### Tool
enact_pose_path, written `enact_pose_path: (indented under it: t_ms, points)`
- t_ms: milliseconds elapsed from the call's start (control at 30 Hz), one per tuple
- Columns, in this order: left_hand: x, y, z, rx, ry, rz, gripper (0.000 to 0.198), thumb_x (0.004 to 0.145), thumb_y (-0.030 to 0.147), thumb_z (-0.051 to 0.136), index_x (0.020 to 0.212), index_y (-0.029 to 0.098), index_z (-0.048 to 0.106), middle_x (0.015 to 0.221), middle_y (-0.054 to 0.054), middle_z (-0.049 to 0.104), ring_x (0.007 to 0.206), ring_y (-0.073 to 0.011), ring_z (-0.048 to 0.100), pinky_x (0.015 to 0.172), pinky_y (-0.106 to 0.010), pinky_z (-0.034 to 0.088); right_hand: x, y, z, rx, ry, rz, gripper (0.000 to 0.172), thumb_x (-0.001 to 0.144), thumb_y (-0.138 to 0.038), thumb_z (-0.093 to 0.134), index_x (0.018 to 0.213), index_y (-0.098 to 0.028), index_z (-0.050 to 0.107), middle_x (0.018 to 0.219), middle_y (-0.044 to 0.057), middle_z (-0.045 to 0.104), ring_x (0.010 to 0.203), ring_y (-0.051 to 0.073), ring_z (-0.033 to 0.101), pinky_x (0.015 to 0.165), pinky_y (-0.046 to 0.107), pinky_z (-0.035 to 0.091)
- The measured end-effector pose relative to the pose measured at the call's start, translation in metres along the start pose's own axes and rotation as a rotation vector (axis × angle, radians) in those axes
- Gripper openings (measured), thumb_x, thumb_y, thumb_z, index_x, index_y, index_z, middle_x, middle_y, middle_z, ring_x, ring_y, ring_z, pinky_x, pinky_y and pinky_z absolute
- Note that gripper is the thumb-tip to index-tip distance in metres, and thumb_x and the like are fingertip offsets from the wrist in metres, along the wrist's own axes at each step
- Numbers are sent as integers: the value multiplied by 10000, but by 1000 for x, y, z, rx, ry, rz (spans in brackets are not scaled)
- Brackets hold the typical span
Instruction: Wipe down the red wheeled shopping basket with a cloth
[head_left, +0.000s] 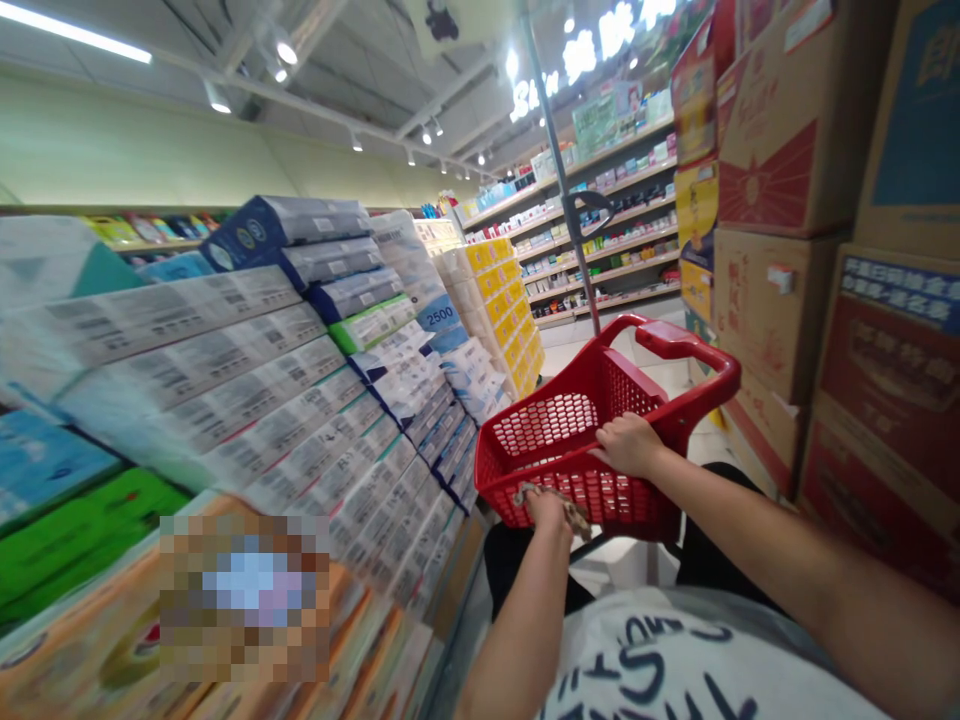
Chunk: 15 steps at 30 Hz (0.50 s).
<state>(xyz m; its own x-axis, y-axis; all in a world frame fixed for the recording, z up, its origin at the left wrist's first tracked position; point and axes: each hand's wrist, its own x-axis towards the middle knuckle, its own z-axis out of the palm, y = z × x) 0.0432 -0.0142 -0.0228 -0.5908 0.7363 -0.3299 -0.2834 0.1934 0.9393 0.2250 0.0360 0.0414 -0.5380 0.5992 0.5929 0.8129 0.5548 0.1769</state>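
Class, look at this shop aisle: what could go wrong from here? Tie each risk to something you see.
1. The red cart sits between stacked packs and piled cartons; if swung, it might knock either.
2. The left hand holds what looks like a cloth at the cart's mesh side, so it might snag there.
3. The right hand grips the cart's rim; its fingers could be pinched against something.

Red plastic shopping cart [637, 505], walls patterned with rows of small openings; crumpled cloth-like item [576, 520], mottled grey and brown; white fabric shirt [600, 655], dark lettering; flat plastic-wrapped pack [90, 530], bright green; stacked rectangular cartons [506, 315], yellow and pale; tan cardboard box [772, 165], red ray motif.
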Motion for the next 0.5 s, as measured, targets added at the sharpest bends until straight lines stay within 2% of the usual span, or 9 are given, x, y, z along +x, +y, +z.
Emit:
enact_pose_path:
  t_ms: [100, 233, 400, 500]
  points:
    - [-7, 5, 5, -72, 11, -34, 286, 766, 143, 465, 1039, 221, 432, 766, 4, 524, 600, -114, 561, 600, -259, 502, -1, 1, 2, 0, 16, -6, 382, 888, -449, 519, 726, -142, 679, 739, 92, 699, 690, 205, 602, 701, 339, 264]
    - [-14, 2, 8, -79, -33, -30, 276, 736, 80, 468, 969, 222, 426, 718, 27, 499, 559, -94, 531, 580, -221, 468, -1, 1, 2, 4, 22, -11, 376, 886, -442, 522, 720, -141, 677, 731, 92, 698, 685, 200, 597, 699, 334, 261]
    - [-21, 3, 13, -98, -57, -19, 122, 802, 126, 461, 862, 215, 402, 622, 48, 439, 486, -88, 473, 513, -201, 407, 0, 0, -1, 5, 18, 7, 371, 875, -452, 540, 718, -146, 681, 728, 85, 698, 674, 199, 593, 696, 329, 263]
    - [-26, 6, 16, -102, -67, -12, 128, 797, 124, 484, 844, 211, 402, 595, 49, 434, 487, -95, 479, 516, -209, 406, 0, 0, -2, 6, 19, 1, 369, 880, -446, 535, 718, -147, 679, 724, 84, 697, 677, 200, 596, 697, 330, 264]
